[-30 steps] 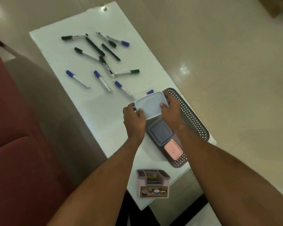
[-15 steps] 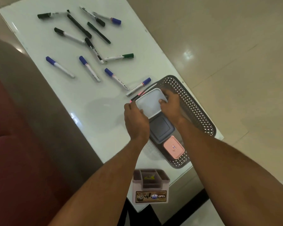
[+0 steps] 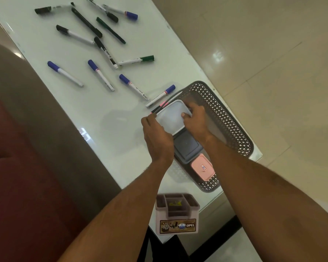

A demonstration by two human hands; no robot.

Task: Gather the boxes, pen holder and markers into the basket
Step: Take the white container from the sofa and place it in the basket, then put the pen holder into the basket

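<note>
- Your left hand [image 3: 157, 137] and right hand [image 3: 196, 121] each curl a grip round opposite edges of the white box [image 3: 171, 119], held over the far end of the grey basket [image 3: 229, 120].
- In the basket, a dark grey box [image 3: 187, 146] sits just beside a pink box [image 3: 203, 167] at the near end.
- The pen holder [image 3: 177, 213] stands on the desk [image 3: 55, 103] near its front edge, outside the basket.
- Markers lie scattered on the desk beyond; one blue-capped marker [image 3: 160, 95] lies just beside the basket's far corner.
</note>
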